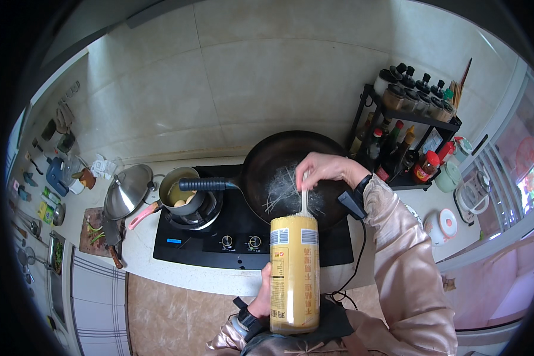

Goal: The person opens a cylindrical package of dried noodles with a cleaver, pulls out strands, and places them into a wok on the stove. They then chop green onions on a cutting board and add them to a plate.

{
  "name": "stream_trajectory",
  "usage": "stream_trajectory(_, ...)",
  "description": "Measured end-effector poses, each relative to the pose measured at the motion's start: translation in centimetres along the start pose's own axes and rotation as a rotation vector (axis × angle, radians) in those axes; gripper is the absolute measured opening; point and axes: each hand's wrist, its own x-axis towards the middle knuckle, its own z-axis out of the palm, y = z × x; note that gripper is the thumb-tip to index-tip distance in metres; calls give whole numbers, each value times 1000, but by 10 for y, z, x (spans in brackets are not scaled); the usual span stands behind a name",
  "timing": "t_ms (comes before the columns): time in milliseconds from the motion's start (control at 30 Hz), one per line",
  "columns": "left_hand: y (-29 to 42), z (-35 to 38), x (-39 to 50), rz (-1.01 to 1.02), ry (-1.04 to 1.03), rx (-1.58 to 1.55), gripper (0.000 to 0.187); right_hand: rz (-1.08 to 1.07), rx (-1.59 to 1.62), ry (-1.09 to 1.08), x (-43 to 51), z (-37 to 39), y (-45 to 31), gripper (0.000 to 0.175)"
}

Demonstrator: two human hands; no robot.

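Note:
My left hand (262, 291) holds a tall yellow package of dried noodles (295, 276) upright, gripping it from the side; most of its fingers are hidden behind the package. At the package's top, my right hand (313, 171) pinches a bunch of dry noodles (305, 196) whose lower ends are still inside. Beyond both hands, a large dark wok (262, 155) sits on the black gas cooktop (196, 249), with thin noodles (282, 189) scattered in what looks like bubbling water. The wok's black handle (202, 184) reaches left over a small pot (169, 178) holding eggs in liquid.
A domed steel lid (129, 189) leans at the left near a cutting board (89, 244) with green scraps and a cleaver (111, 231). On the right stand a black rack (414, 118) with jars and bottles, a lidded white pot (436, 227) and a glass kettle (471, 196).

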Motion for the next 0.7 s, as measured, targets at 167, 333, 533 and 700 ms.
stream_trajectory(167, -2, -2, -1, 26, 62, 49, 56, 74, 594, 216, -19, -2, 17, 46)
stream_trajectory(333, -8, -8, 2, 29, 42, -50, 45, 10, 689, -65, -26, 56, 30, 18)
stream_trajectory(533, -9, -10, 1, 118, 8, 105, 38, -1, 883, 241, -20, 41, 28, 22)
stream_trajectory(700, -5, -5, -2, 60, -40, -49, 39, 32, 796, -51, -33, 68, 32, 24)
